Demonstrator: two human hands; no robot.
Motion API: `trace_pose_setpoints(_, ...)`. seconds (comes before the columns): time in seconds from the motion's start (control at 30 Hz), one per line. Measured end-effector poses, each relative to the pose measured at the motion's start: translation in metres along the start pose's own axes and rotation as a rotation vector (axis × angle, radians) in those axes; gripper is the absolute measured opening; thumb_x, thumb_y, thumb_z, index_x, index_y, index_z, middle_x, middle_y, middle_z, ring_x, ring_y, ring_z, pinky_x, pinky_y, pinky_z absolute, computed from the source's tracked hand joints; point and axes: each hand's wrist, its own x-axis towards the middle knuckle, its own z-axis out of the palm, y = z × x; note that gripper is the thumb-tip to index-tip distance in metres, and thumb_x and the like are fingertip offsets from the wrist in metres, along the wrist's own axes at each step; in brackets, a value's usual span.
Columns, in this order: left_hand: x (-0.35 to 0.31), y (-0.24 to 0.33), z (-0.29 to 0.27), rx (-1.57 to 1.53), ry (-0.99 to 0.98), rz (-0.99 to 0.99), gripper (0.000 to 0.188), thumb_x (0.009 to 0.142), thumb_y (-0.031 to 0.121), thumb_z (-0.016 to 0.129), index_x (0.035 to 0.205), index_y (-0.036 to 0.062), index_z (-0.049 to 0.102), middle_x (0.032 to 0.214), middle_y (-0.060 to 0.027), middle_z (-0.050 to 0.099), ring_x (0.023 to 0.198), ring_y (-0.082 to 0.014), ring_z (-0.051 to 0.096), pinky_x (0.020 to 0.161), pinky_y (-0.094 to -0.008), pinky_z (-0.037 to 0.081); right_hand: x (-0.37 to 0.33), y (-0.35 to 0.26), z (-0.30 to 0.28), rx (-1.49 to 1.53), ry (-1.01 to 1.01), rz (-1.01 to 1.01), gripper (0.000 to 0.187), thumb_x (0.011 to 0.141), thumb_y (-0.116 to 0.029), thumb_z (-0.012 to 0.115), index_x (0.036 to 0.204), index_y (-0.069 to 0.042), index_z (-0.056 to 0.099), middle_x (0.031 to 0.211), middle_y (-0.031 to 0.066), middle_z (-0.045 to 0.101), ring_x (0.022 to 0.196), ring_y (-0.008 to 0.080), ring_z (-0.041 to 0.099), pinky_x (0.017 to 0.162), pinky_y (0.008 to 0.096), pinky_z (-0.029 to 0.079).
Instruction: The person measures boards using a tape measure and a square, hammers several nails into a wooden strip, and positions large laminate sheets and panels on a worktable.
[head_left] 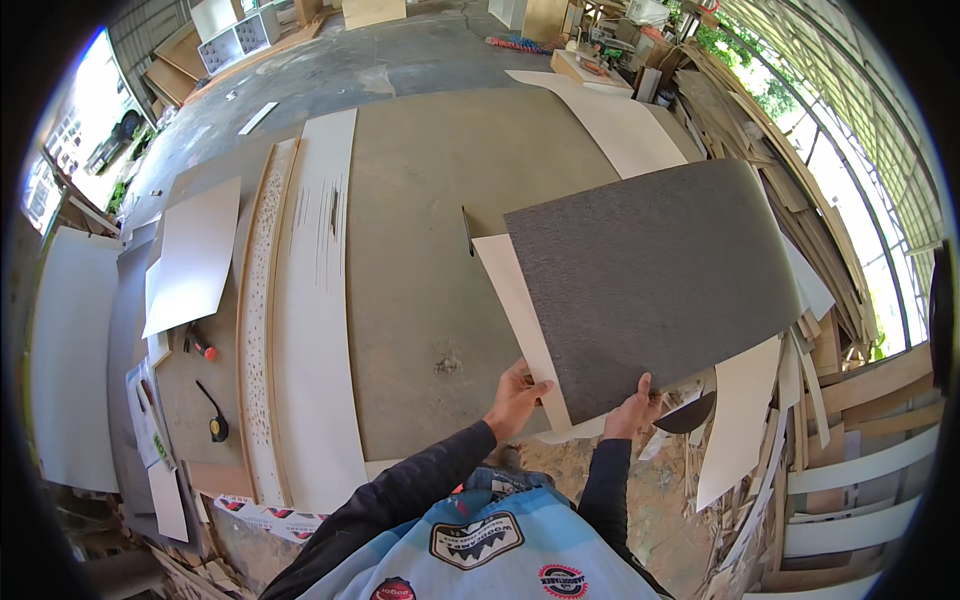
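Observation:
A large dark grey sheet [655, 280], finely textured, lies at a slant over the right side of the worktable, its far end slightly curved. Along its left edge shows a pale cream strip [522, 325]; whether this is a separate piece beneath cannot be told. My left hand [518, 400] pinches the strip's near end, thumb on top. At the near edge of the dark sheet, my right hand [633, 407] grips with the thumb on the face and the fingers mostly underneath. A thin dark object [468, 232] sits beyond the strip's far left corner.
The brown board tabletop [430, 200] carries a long white panel [322, 250] and a speckled, wood-edged strip [265, 330]. Farther left are a tape measure [218, 428], a red-ended tool [203, 345] and a white sheet [200, 255]. Stacked offcuts [790, 170] line the right.

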Motion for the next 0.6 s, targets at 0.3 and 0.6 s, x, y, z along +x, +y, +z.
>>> trace_pose_setpoints(0.3,-0.073,0.001,0.008,0.220,0.068,0.091,0.051,0.091,0.001,0.061,0.140,0.0040,0.044,0.106,-0.0042,0.067,0.086,-0.0087,0.063,0.070,-0.0225,0.050,0.088,0.016,-0.055,-0.070,-0.056,0.128,0.059,0.089,-0.038,0.070,0.127,0.001,0.046,0.123,0.0115,0.054,0.108,0.0214,0.053,0.090,0.0330,0.042)
trace_pose_setpoints(0.6,-0.196,0.062,-0.053,0.501,0.279,0.048,0.067,0.087,0.000,0.063,0.148,0.0057,0.036,0.104,-0.0021,0.068,0.078,-0.0061,0.061,0.064,-0.0200,0.047,0.169,0.003,-0.086,-0.275,-0.259,0.289,0.082,0.081,-0.068,0.063,0.137,-0.009,0.052,0.134,0.0098,0.052,0.118,0.0269,0.050,0.088,0.0398,0.043)
